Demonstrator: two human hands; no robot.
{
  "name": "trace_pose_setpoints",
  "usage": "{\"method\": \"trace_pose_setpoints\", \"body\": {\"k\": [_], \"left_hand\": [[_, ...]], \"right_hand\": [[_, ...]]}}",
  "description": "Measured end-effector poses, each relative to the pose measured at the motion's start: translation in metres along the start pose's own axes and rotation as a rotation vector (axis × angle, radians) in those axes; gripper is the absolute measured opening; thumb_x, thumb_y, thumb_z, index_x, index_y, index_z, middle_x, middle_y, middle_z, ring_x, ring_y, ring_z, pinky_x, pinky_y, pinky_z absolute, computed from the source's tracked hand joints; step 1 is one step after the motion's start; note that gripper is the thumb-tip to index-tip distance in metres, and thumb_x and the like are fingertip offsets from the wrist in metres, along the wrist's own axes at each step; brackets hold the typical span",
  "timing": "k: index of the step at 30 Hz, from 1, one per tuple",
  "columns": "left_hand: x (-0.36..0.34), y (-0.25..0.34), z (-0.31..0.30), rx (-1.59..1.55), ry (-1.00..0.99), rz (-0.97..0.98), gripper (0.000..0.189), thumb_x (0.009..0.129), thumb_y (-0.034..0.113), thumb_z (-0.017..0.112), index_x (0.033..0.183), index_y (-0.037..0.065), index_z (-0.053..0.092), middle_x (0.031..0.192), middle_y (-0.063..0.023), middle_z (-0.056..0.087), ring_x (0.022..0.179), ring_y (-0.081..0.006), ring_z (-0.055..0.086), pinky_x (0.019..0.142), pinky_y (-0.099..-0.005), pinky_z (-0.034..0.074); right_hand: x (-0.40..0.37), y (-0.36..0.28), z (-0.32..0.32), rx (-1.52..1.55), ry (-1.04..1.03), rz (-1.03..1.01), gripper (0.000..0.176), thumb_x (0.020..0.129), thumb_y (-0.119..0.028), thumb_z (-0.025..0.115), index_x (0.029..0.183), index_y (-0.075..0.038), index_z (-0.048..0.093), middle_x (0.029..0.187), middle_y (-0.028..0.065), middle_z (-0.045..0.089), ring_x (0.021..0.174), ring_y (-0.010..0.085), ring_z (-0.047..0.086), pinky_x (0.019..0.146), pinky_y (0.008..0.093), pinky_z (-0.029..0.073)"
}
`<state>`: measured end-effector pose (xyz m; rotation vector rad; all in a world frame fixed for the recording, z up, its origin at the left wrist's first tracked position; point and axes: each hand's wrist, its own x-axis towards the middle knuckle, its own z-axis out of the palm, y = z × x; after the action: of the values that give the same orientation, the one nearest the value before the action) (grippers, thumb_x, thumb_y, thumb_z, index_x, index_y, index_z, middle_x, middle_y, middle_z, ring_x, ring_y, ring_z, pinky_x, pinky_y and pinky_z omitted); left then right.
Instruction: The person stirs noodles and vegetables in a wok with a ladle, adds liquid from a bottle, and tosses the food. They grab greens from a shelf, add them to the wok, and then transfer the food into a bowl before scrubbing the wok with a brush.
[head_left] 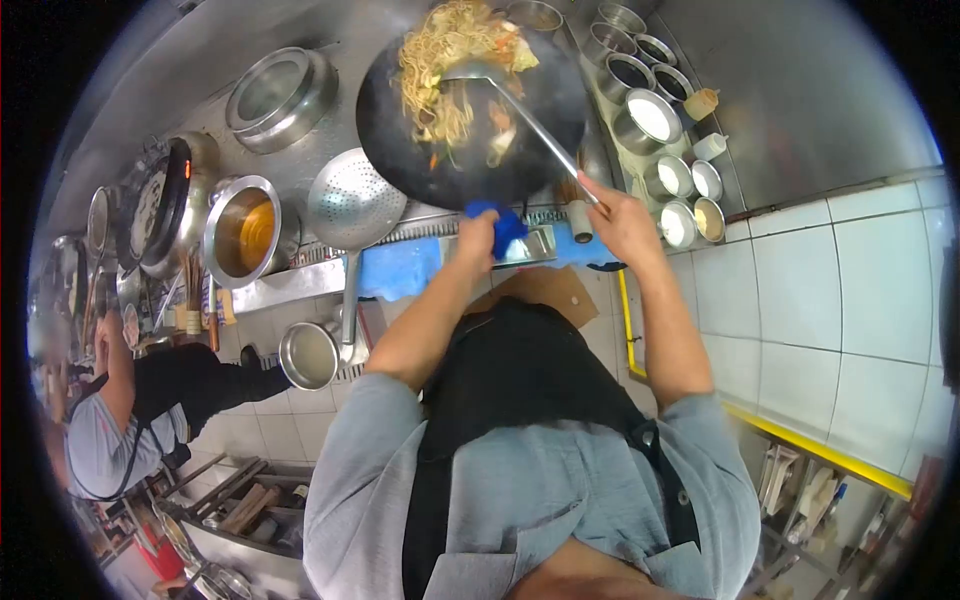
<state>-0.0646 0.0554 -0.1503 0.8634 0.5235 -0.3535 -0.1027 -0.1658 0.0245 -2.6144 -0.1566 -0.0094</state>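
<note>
Noodles (pixel 452 50) mixed with vegetables lie in the one wok (pixel 395 140), in the head view, mostly toward its far side, beyond both hands. The left hand (pixel 478 238) is closed on one blue cloth (pixel 508 228) at the wok's near rim. The right hand (pixel 622 222) is closed around the handle of one ladle (pixel 535 125), which slants up and left so that its bowl meets the noodles. To the right stand four containers of white contents (pixel 648 117), one of tan contents (pixel 709 219) and three of dark liquid (pixel 630 73); the contents of the farthest ones are unclear. One perforated skimmer (pixel 352 200) is just beside the wok's left rim, with one pot of amber liquid (pixel 252 235) farther left. Bare wok surface lies left, right and near of the noodles. The containers crowd the right side, near a metal wall (pixel 800 110); open air lies between the forearms.
</note>
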Motion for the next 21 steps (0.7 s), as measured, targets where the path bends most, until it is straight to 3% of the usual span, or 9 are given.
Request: {"method": "trace_pose_setpoints", "body": {"k": [3, 5, 7, 8, 12, 14, 16, 19, 21], "left_hand": [[-0.066, 0.042, 0.028, -0.096, -0.069, 0.073, 0.030, 0.093, 0.004, 0.050, 0.120, -0.008, 0.055, 0.114, -0.0208, 0.066, 0.094, -0.0339, 0.072, 0.078, -0.0466, 0.064], [-0.039, 0.067, 0.023, -0.106, -0.114, -0.002, 0.028, 0.095, 0.009, 0.050, 0.116, -0.008, 0.056, 0.112, -0.0202, 0.067, 0.091, -0.0340, 0.073, 0.077, -0.0453, 0.063], [-0.023, 0.106, 0.033, -0.080, -0.164, 0.019, 0.027, 0.096, 0.011, 0.051, 0.114, -0.008, 0.056, 0.109, -0.0195, 0.069, 0.090, -0.0335, 0.073, 0.076, -0.0449, 0.063], [-0.011, 0.114, 0.032, -0.061, -0.166, 0.002, 0.026, 0.096, 0.012, 0.051, 0.112, -0.007, 0.057, 0.106, -0.0189, 0.069, 0.088, -0.0330, 0.073, 0.075, -0.0451, 0.062], [-0.001, 0.086, 0.019, -0.101, -0.133, -0.013, 0.022, 0.094, 0.014, 0.055, 0.107, -0.004, 0.058, 0.099, -0.0165, 0.070, 0.082, -0.0309, 0.073, 0.074, -0.0441, 0.061], [0.022, 0.029, -0.012, -0.004, -0.116, 0.074, 0.023, 0.098, 0.015, 0.052, 0.113, -0.001, 0.060, 0.103, -0.0148, 0.071, 0.091, -0.0304, 0.073, 0.081, -0.0423, 0.060], [0.011, -0.003, -0.032, 0.136, -0.128, -0.008, 0.027, 0.099, 0.013, 0.053, 0.119, -0.003, 0.058, 0.109, -0.0162, 0.070, 0.095, -0.0278, 0.072, 0.086, -0.0421, 0.060], [-0.053, 0.035, 0.006, 0.071, -0.093, 0.009, 0.028, 0.097, 0.012, 0.054, 0.119, -0.004, 0.058, 0.109, -0.0164, 0.069, 0.095, -0.0285, 0.072, 0.084, -0.0434, 0.060], [-0.009, 0.043, 0.000, -0.015, -0.092, 0.068, 0.025, 0.094, 0.013, 0.056, 0.112, -0.006, 0.059, 0.105, -0.0172, 0.068, 0.093, -0.0301, 0.072, 0.080, -0.0439, 0.061]], "right_hand": [[-0.026, -0.025, -0.055, 0.008, -0.132, 0.126, 0.052, 0.088, -0.015, 0.065, 0.139, -0.026, 0.064, 0.084, 0.0216, 0.068, 0.079, 0.0372, 0.067, 0.076, 0.0425, 0.052], [-0.050, -0.034, -0.081, -0.022, -0.225, 0.191, 0.051, 0.088, -0.015, 0.066, 0.138, -0.025, 0.064, 0.083, 0.0211, 0.068, 0.077, 0.0370, 0.067, 0.074, 0.0424, 0.052], [-0.050, -0.031, -0.096, 0.021, -0.302, 0.094, 0.056, 0.088, -0.010, 0.066, 0.142, -0.026, 0.061, 0.068, 0.0104, 0.052, 0.062, 0.0162, 0.050, 0.064, 0.0340, 0.045], [-0.044, -0.037, -0.090, 0.021, -0.293, 0.088, 0.056, 0.088, -0.010, 0.066, 0.142, -0.026, 0.061, 0.068, 0.0104, 0.052, 0.062, 0.0162, 0.050, 0.064, 0.0340, 0.045], [-0.004, -0.028, -0.012, -0.165, -0.171, -0.032, 0.053, 0.089, -0.015, 0.063, 0.141, -0.028, 0.061, 0.077, 0.0206, 0.063, 0.070, 0.0339, 0.061, 0.069, 0.0428, 0.049], [0.009, -0.042, 0.005, -0.139, -0.061, 0.040, 0.053, 0.089, -0.013, 0.062, 0.139, -0.031, 0.063, 0.091, 0.0249, 0.069, 0.083, 0.0421, 0.068, 0.078, 0.0489, 0.053], [0.002, -0.043, -0.003, -0.121, -0.052, 0.036, 0.053, 0.089, -0.014, 0.063, 0.139, -0.030, 0.063, 0.090, 0.0243, 0.069, 0.082, 0.0415, 0.068, 0.077, 0.0488, 0.053], [-0.027, -0.050, -0.049, -0.067, -0.101, 0.071, 0.052, 0.089, -0.014, 0.063, 0.139, -0.030, 0.063, 0.088, 0.0230, 0.069, 0.080, 0.0401, 0.068, 0.077, 0.0491, 0.052], [-0.049, -0.058, -0.068, -0.008, -0.205, 0.136, 0.052, 0.089, -0.014, 0.064, 0.139, -0.029, 0.063, 0.087, 0.0224, 0.069, 0.079, 0.0394, 0.068, 0.077, 0.0494, 0.052]]}}
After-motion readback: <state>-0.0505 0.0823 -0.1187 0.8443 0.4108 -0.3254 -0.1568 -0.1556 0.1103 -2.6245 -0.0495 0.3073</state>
